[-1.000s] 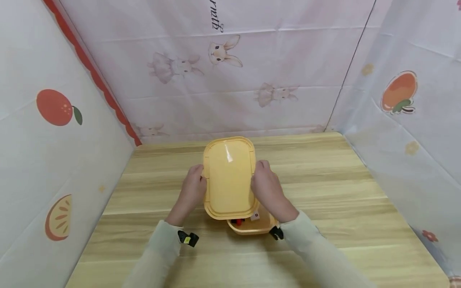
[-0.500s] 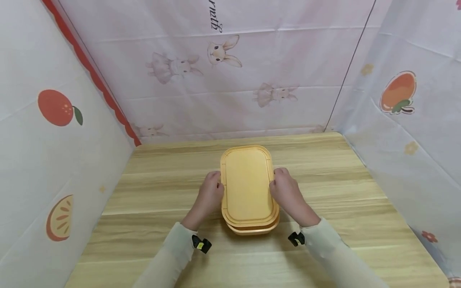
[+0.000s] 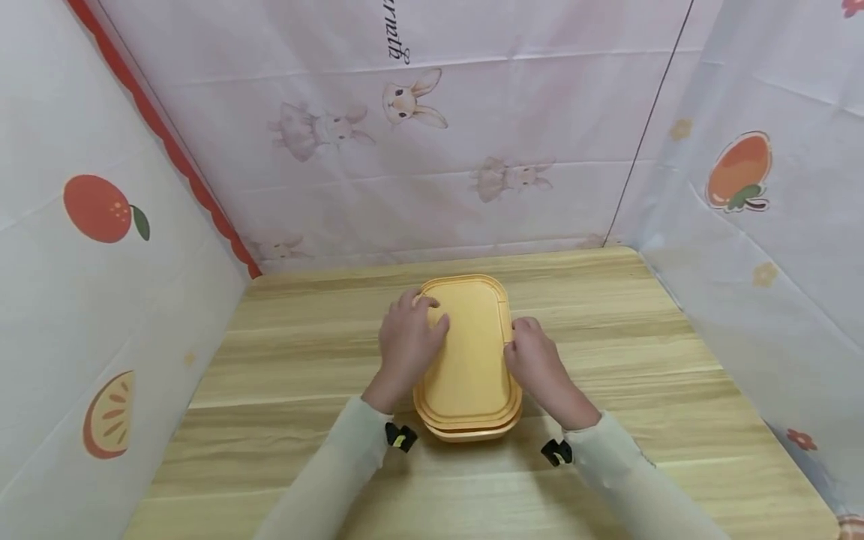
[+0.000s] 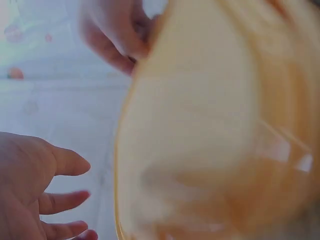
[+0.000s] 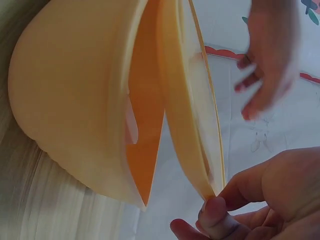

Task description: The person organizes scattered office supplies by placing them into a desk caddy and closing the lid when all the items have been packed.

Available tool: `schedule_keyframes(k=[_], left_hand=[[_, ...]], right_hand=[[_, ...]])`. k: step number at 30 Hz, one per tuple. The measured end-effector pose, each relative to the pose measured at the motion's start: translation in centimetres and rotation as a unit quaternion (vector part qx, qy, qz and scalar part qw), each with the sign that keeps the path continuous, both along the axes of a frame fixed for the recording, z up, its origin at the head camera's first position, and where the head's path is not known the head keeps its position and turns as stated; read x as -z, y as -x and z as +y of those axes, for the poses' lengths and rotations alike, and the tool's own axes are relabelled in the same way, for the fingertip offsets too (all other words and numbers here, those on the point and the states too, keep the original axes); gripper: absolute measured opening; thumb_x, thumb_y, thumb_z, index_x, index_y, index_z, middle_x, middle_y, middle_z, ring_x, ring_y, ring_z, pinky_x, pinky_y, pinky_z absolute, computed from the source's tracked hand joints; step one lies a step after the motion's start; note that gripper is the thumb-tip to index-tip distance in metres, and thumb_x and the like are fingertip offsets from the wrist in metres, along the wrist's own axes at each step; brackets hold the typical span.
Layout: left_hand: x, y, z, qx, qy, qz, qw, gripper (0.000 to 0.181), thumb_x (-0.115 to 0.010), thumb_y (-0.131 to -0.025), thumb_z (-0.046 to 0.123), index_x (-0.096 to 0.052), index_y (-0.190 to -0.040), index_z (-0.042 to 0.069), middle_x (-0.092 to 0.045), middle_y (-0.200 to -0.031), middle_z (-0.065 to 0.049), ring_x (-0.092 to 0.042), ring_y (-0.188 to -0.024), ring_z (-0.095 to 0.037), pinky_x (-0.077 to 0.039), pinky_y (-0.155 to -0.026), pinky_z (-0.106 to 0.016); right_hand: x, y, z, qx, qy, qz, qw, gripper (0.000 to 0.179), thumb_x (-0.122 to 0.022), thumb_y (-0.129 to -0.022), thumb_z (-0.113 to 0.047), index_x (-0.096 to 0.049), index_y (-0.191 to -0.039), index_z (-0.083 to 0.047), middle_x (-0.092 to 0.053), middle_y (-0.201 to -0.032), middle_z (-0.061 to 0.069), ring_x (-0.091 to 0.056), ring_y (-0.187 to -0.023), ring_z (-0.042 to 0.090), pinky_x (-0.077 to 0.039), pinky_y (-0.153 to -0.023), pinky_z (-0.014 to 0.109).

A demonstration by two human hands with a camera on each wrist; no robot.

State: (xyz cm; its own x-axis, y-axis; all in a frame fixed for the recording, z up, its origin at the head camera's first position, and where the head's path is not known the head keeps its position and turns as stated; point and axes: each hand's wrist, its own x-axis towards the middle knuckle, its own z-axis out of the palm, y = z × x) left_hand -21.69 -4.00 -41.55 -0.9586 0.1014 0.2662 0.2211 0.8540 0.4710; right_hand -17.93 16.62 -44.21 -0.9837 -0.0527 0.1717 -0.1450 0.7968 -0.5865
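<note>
A yellow plastic lid [image 3: 472, 360] lies tilted over a yellow box [image 3: 475, 435] on the table. In the right wrist view a gap shows between the lid's rim [image 5: 175, 90] and the box wall [image 5: 70, 85], with something pale inside the box. My right hand [image 3: 536, 358] pinches the lid's right edge between thumb and fingers. Over the lid's left side is my left hand [image 3: 410, 341], fingers spread and loosely bent. The left wrist view has that left hand [image 4: 30, 185] apart from the lid, holding nothing.
The wood-grain table [image 3: 304, 360] stretches out around the box. Printed cloth hangs behind it as a back wall [image 3: 432, 187], with further cloth walls at the left [image 3: 67, 300] and right [image 3: 796, 315].
The lid came right and down, over the box, hiding the contents from the head view. My left hand has let go of its left edge and moved over its top. My right hand keeps its pinch.
</note>
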Motion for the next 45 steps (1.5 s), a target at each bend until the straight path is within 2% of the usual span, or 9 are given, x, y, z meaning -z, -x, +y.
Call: schedule_keyframes(k=[4, 9, 13, 19, 26, 33, 38, 41, 45], left_hand=[[-1.4, 1.1, 4.0, 0.021, 0.021, 0.0, 0.9995, 0.027, -0.062, -0.095, 0.041, -0.074, -0.104, 0.018, -0.053, -0.146, -0.005, -0.05, -0.13, -0.031, -0.044, -0.102, -0.05], [-1.5, 2.8, 8.1, 0.054, 0.064, -0.009, 0.9965, 0.027, -0.059, -0.096, 0.044, -0.073, -0.088, 0.022, -0.052, -0.147, -0.003, -0.049, -0.128, -0.027, -0.045, -0.098, -0.044], [-1.2, 3.4, 9.7, 0.055, 0.086, -0.016, 0.9946, 0.035, -0.06, -0.096, 0.043, -0.065, -0.068, 0.022, -0.052, -0.145, -0.002, -0.047, -0.127, -0.025, -0.044, -0.094, -0.042], [-0.9, 3.5, 10.1, 0.03, 0.102, -0.008, 0.9943, 0.04, -0.061, -0.096, 0.037, -0.06, -0.061, 0.019, -0.052, -0.14, -0.002, -0.048, -0.12, -0.025, -0.045, -0.089, -0.04], [-0.7, 3.6, 9.9, 0.015, 0.123, 0.014, 0.9922, 0.041, -0.057, -0.097, 0.035, -0.058, -0.061, 0.016, -0.054, -0.132, -0.004, -0.048, -0.109, -0.026, -0.045, -0.084, -0.04], [-0.4, 3.7, 10.1, 0.014, 0.142, 0.016, 0.9897, 0.037, -0.058, -0.096, 0.034, -0.059, -0.064, 0.015, -0.053, -0.135, -0.004, -0.049, -0.113, -0.027, -0.046, -0.085, -0.041], [-0.2, 3.8, 10.2, 0.01, 0.142, 0.022, 0.9896, 0.035, -0.057, -0.096, 0.029, -0.059, -0.064, 0.016, -0.054, -0.137, -0.001, -0.049, -0.114, -0.024, -0.042, -0.086, -0.041], [-0.4, 3.8, 10.2, 0.006, 0.147, 0.024, 0.9889, 0.034, -0.056, -0.096, 0.028, -0.059, -0.064, 0.016, -0.055, -0.137, 0.001, -0.049, -0.115, -0.023, -0.039, -0.087, -0.043], [-0.9, 3.8, 10.1, 0.005, 0.147, 0.024, 0.9889, 0.034, -0.056, -0.096, 0.028, -0.06, -0.064, 0.016, -0.056, -0.137, 0.002, -0.049, -0.116, -0.023, -0.038, -0.088, -0.044]], right_hand=[[-0.1, -0.2, -0.1, 0.002, -0.006, 0.011, 0.9999, 0.037, -0.051, -0.094, 0.0, -0.056, -0.127, 0.015, -0.053, -0.133, 0.032, -0.062, -0.079, 0.031, -0.056, -0.066, 0.039], [-0.3, -0.4, -0.2, 0.004, -0.019, 0.032, 0.9993, 0.034, -0.054, -0.093, 0.0, -0.057, -0.122, 0.017, -0.056, -0.126, 0.032, -0.064, -0.085, 0.036, -0.057, -0.072, 0.047], [-0.4, -0.5, -0.6, 0.005, -0.025, 0.046, 0.9986, 0.034, -0.055, -0.092, 0.0, -0.057, -0.121, 0.017, -0.058, -0.121, 0.03, -0.064, -0.087, 0.038, -0.057, -0.074, 0.049], [-0.2, -0.6, -1.3, -0.001, -0.034, 0.047, 0.9983, 0.033, -0.054, -0.095, -0.001, -0.058, -0.122, 0.016, -0.058, -0.119, 0.029, -0.064, -0.089, 0.036, -0.057, -0.075, 0.048], [-0.2, -0.9, -1.7, 0.008, -0.028, 0.052, 0.9982, 0.031, -0.054, -0.094, 0.0, -0.058, -0.12, 0.015, -0.058, -0.118, 0.027, -0.065, -0.091, 0.037, -0.057, -0.077, 0.049], [-0.1, -1.0, -1.8, 0.008, -0.022, 0.04, 0.9989, 0.034, -0.051, -0.096, -0.003, -0.056, -0.124, 0.016, -0.057, -0.12, 0.026, -0.064, -0.091, 0.034, -0.057, -0.077, 0.046], [0.1, -1.1, -1.9, 0.007, -0.021, 0.059, 0.998, 0.034, -0.052, -0.097, -0.004, -0.057, -0.125, 0.016, -0.057, -0.121, 0.026, -0.065, -0.091, 0.034, -0.058, -0.077, 0.046], [0.1, -1.1, -1.9, 0.008, -0.018, 0.069, 0.9974, 0.034, -0.053, -0.096, -0.004, -0.058, -0.124, 0.014, -0.058, -0.121, 0.026, -0.065, -0.091, 0.035, -0.058, -0.077, 0.047], [-0.4, -1.1, -1.9, 0.009, 0.0, 0.061, 0.9981, 0.036, -0.055, -0.097, -0.008, -0.058, -0.127, 0.012, -0.057, -0.125, 0.024, -0.065, -0.096, 0.036, -0.057, -0.081, 0.049]])
